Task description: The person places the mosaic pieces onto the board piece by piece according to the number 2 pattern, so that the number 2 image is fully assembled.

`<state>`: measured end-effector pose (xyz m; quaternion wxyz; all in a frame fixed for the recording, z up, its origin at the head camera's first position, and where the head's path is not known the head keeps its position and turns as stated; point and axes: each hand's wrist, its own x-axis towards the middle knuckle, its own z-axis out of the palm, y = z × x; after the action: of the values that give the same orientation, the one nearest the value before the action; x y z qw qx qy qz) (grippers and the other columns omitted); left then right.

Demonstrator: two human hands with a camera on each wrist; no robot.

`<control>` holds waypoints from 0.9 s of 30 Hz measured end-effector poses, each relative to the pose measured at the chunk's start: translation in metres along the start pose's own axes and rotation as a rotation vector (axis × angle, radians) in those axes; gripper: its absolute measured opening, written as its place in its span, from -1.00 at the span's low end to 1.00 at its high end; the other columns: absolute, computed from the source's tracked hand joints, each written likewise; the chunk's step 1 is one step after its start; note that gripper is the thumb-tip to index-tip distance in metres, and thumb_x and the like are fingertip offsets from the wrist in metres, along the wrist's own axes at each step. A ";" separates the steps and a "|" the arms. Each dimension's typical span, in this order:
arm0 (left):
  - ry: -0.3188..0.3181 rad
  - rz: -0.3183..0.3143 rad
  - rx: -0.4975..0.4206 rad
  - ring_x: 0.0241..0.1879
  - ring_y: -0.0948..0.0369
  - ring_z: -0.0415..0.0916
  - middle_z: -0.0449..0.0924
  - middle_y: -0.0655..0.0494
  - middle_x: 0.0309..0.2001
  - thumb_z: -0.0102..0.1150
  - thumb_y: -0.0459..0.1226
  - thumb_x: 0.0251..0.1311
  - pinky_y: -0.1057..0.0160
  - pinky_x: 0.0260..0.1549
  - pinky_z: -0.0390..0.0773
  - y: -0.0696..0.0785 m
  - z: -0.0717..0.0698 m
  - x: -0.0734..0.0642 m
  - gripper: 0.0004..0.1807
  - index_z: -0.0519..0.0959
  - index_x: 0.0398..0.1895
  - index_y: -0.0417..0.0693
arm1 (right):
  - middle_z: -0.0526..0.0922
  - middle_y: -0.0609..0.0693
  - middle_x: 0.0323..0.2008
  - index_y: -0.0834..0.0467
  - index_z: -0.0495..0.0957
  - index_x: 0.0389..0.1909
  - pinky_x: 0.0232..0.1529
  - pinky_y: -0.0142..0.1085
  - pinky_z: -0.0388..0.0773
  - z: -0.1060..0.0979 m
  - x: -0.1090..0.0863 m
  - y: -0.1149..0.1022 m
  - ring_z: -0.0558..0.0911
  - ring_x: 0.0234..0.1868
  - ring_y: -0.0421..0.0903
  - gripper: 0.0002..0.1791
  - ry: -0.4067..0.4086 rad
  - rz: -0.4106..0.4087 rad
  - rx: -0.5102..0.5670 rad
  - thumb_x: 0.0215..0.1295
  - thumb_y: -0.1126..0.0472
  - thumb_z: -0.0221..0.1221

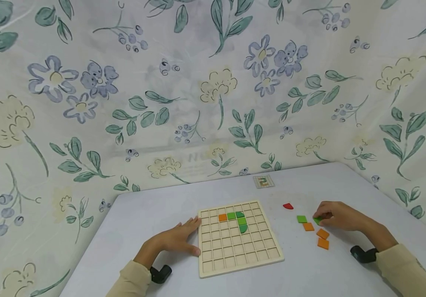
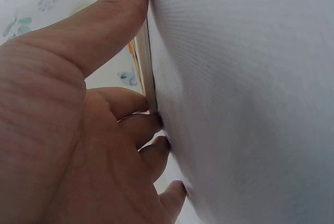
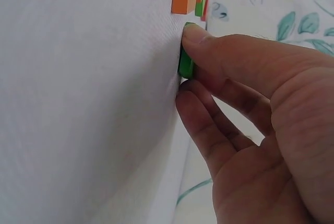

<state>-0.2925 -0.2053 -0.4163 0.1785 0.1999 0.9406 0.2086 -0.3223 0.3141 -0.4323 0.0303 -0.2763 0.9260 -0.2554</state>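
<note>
A pale wooden grid board [image 1: 220,251] lies on the white table. Along its left edge rests my left hand [image 1: 177,238], fingers spread, with fingertips and thumb at the board's side. One row holds an orange square tile [image 1: 222,217], a light green square [image 1: 231,215] and a dark green rounded piece [image 1: 240,214]. Below that piece are another light green square [image 1: 242,221] and a dark green rounded piece [image 1: 243,228]. To the right of the board, my right hand [image 1: 341,215] pinches a green tile [image 3: 186,65] close over the table; fingers partly hide its shape.
Near the right hand lie a light green square [image 1: 301,219] and orange squares [image 1: 308,227]. A red rounded piece [image 1: 288,206] is farther back. Near the table's back edge lies a small pattern card [image 1: 263,181]. A floral curtain [image 1: 198,103] hangs behind the table.
</note>
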 end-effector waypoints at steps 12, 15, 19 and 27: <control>-0.001 0.009 0.003 0.61 -0.08 -0.21 -0.14 -0.17 0.61 0.44 0.12 0.01 -0.20 0.55 -0.21 -0.001 -0.001 -0.001 0.22 -0.02 0.58 -0.25 | 0.62 -0.18 -0.25 0.10 0.72 -0.16 -0.22 -0.53 0.61 0.002 0.001 -0.001 0.49 -0.29 -0.36 -0.81 0.015 0.000 -0.005 0.20 0.25 0.37; 0.001 0.007 0.002 0.61 -0.07 -0.20 -0.14 -0.16 0.61 0.44 0.12 0.00 -0.20 0.56 -0.20 -0.001 -0.001 0.000 0.22 -0.02 0.58 -0.25 | 0.63 -0.16 -0.24 0.12 0.71 -0.14 -0.23 -0.53 0.61 0.002 0.001 -0.002 0.49 -0.29 -0.35 -0.80 0.018 0.010 -0.001 0.20 0.25 0.37; 0.000 0.008 -0.002 0.61 -0.09 -0.21 -0.13 -0.17 0.61 0.44 0.12 0.00 -0.21 0.55 -0.21 0.000 -0.002 -0.001 0.22 -0.01 0.57 -0.26 | 0.64 -0.14 -0.22 0.15 0.71 -0.13 -0.22 -0.53 0.61 0.002 0.002 -0.003 0.50 -0.28 -0.33 -0.78 0.027 0.015 0.007 0.20 0.24 0.37; 0.000 0.009 0.003 0.61 -0.08 -0.21 -0.14 -0.16 0.61 0.43 0.13 0.01 -0.20 0.56 -0.21 -0.001 -0.001 -0.001 0.22 -0.02 0.58 -0.25 | 0.67 -0.12 -0.19 0.13 0.70 -0.11 -0.17 -0.52 0.63 0.001 0.007 -0.008 0.57 -0.23 -0.31 -0.78 0.044 -0.019 0.003 0.21 0.24 0.37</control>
<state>-0.2922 -0.2065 -0.4158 0.1773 0.2046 0.9400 0.2078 -0.3239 0.3043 -0.4287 0.0080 -0.2793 0.9234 -0.2632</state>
